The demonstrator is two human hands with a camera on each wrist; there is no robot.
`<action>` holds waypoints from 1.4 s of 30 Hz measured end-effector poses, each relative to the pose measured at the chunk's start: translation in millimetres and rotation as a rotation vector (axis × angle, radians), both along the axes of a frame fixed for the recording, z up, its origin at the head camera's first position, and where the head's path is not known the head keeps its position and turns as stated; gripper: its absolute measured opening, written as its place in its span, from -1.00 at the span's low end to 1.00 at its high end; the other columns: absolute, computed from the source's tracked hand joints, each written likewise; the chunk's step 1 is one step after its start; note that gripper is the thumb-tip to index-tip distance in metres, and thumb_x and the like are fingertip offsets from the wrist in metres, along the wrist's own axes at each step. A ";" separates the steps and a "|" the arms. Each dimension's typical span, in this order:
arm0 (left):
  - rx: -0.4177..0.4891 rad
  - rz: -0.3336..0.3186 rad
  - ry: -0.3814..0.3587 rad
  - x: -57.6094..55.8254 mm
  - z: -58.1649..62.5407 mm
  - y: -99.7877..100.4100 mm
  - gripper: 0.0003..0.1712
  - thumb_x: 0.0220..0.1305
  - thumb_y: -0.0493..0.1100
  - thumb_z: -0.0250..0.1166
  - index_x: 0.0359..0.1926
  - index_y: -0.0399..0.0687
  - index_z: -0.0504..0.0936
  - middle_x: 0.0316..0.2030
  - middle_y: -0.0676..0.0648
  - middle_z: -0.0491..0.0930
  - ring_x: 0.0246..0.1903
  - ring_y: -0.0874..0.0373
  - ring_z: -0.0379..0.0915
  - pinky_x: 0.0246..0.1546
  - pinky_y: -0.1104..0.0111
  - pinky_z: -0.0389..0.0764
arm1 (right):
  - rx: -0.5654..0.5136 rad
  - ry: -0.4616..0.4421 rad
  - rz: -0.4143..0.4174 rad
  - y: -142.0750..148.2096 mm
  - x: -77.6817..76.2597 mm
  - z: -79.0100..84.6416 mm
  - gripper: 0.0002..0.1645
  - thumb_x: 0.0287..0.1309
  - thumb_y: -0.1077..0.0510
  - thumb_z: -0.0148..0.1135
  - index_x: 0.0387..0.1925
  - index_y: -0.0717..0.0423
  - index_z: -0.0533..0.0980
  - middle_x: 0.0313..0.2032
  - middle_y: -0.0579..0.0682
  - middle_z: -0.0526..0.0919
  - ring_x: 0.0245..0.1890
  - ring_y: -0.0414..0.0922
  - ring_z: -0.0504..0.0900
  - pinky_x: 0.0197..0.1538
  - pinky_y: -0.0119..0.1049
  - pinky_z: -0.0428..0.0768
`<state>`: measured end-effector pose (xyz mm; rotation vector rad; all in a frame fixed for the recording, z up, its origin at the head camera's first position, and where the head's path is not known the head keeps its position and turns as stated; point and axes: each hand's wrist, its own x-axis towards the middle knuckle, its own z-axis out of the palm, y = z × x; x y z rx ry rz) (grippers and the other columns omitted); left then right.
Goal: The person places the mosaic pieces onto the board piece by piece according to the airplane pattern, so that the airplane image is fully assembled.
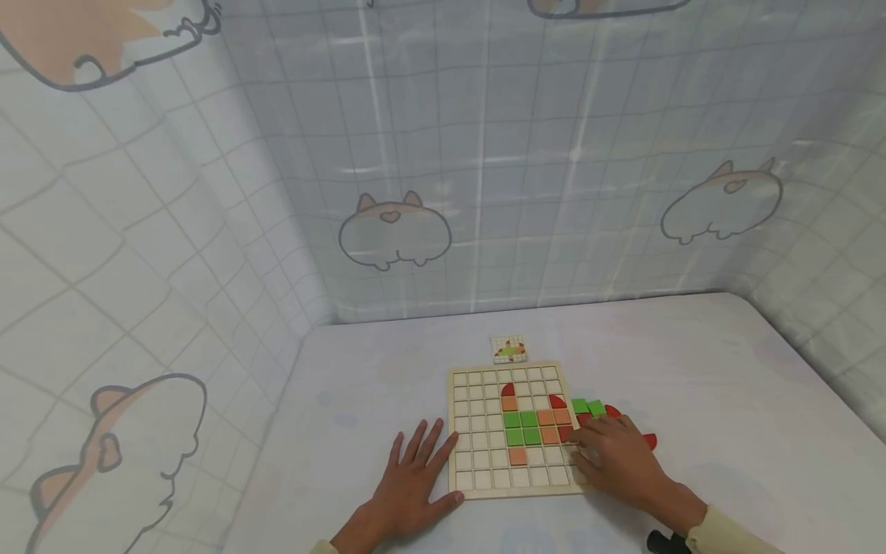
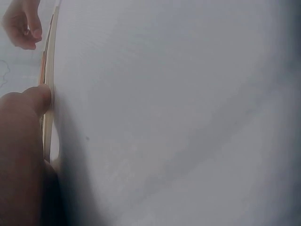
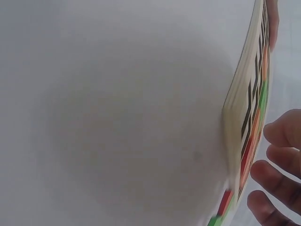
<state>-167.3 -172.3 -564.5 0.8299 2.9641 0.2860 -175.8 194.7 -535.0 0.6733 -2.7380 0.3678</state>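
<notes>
A wooden grid board (image 1: 477, 481) lies on the table, holding green squares (image 1: 531, 436), orange squares (image 1: 517, 456) and red quarter-round tiles (image 1: 508, 390). My left hand (image 1: 410, 492) is spread on the tabletop at the board's left edge, thumb and index fingertip right at the frame. Over the right edge is my right hand (image 1: 619, 462), fingers loosely bent. Its index fingertip meets a red tile (image 1: 564, 434) in the grid beside an orange square. In the right wrist view the fingers (image 3: 265, 176) are apart above the board, and no tile shows between them.
Beyond the board lies a small pattern card (image 1: 509, 349) with a coloured design. Loose green tiles (image 1: 597, 408) and red tiles (image 1: 649, 441) lie right of the board, partly behind my right hand. A black object (image 1: 666, 542) sits by the right sleeve. Patterned curtains (image 1: 526, 231) surround the table.
</notes>
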 end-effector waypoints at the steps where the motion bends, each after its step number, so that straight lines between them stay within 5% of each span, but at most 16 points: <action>1: 0.001 0.000 0.000 -0.1 -0.2 -0.2 -0.03 0.29 0.56 -0.21 0.57 0.23 -0.05 0.55 -0.07 -0.19 0.50 -0.12 -0.38 0.31 -0.25 -0.22 | 0.003 -0.002 -0.019 2.9 0.3 1.1 -0.74 -0.12 0.04 0.54 -0.29 -0.12 0.69 -0.34 -0.29 0.64 -0.21 -0.20 0.56 -0.14 -0.13 0.39; 13: -0.009 0.000 -0.005 0.2 -0.3 -0.1 -0.03 0.30 0.56 -0.21 0.57 0.24 -0.07 0.55 -0.06 -0.22 0.50 -0.11 -0.39 0.31 -0.25 -0.22 | 0.064 -0.110 -0.255 38.5 4.1 5.6 -0.49 -0.12 0.03 0.57 -0.09 0.12 0.66 -0.12 0.09 0.61 -0.12 0.09 0.53 -0.10 0.07 0.52; 20: -0.023 0.010 -0.028 1.6 4.1 1.6 -0.03 0.29 0.57 -0.23 0.57 0.25 -0.07 0.56 -0.04 -0.23 0.50 -0.09 -0.42 0.32 -0.23 -0.23 | 0.031 -0.184 -0.325 54.8 13.2 5.4 -0.47 -0.14 0.13 0.58 -0.08 0.25 0.63 -0.09 0.22 0.63 -0.13 0.16 0.57 -0.08 0.11 0.58; 42: -0.018 0.000 0.006 1.1 2.2 0.0 -0.03 0.30 0.57 -0.25 0.58 0.23 -0.08 0.55 -0.06 -0.22 0.50 -0.11 -0.39 0.32 -0.24 -0.20 | -0.033 -0.278 -0.329 66.6 16.4 5.1 -0.62 -0.13 0.30 0.53 -0.17 0.22 0.65 -0.43 -0.10 0.57 -0.38 -0.09 0.49 -0.25 -0.06 0.63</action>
